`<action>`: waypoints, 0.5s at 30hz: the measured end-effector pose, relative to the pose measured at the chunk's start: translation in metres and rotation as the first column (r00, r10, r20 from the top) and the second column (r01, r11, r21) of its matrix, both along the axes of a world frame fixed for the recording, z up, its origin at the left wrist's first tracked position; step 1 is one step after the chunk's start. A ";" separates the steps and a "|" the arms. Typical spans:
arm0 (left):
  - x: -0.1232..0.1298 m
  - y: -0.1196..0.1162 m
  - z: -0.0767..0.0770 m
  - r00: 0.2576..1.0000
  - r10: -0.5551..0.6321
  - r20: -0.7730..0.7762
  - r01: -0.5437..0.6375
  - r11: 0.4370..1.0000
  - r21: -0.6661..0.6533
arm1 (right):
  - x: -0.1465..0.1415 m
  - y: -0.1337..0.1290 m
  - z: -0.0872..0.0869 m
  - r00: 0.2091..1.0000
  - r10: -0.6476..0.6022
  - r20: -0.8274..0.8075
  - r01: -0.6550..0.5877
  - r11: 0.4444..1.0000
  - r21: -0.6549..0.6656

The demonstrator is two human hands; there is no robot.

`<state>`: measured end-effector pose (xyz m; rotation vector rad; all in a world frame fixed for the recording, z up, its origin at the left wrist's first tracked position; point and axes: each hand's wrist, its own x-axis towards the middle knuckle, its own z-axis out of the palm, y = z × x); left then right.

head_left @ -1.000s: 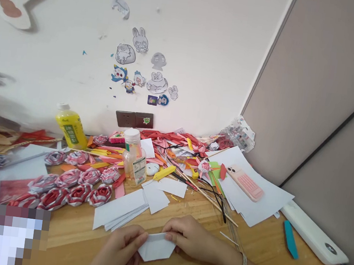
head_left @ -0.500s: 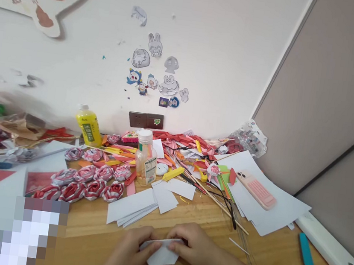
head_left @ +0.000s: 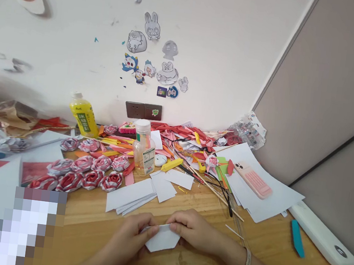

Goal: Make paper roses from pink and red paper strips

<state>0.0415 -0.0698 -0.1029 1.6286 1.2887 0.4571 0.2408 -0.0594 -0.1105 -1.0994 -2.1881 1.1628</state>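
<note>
A folded piece of white paper [head_left: 163,239] with slanted corners is held just above the wooden table [head_left: 97,252]. My left hand [head_left: 137,235] pinches its left side, thumb on top. My right hand [head_left: 189,229] grips the upper right edge, its thumb near the top fold; the fingers behind the paper are mostly hidden. Just beyond my hands lies a stack of white paper slips [head_left: 130,195], with more loose slips [head_left: 179,179] beside it.
Rows of red and pink paper roses [head_left: 92,179] stand at the left. A clear bottle [head_left: 143,154], a yellow drink bottle [head_left: 84,114] and coloured paper strips fill the back. A pink phone [head_left: 253,180] lies on white sheets; a teal cutter [head_left: 297,238] is at the right.
The view has tilted down and shifted slightly, so everything sits higher in the picture. My thumbs have moved toward the paper's upper edge, and more of its face shows.
</note>
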 end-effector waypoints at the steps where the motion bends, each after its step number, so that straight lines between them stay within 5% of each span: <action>1: 0.000 0.000 0.000 1.000 -0.009 -0.006 0.010 0.999 0.031 | -0.001 -0.001 0.000 1.000 -0.007 0.014 0.007 1.000 0.012; 8: 0.000 -0.004 -0.007 0.989 -0.113 -0.100 0.133 0.963 0.235 | -0.012 -0.006 -0.009 0.992 -0.017 0.127 -0.002 0.989 0.150; 15: -0.004 -0.001 -0.002 0.989 -0.090 -0.118 0.104 0.988 0.117 | -0.005 -0.006 0.004 0.985 0.064 0.159 -0.080 0.992 0.094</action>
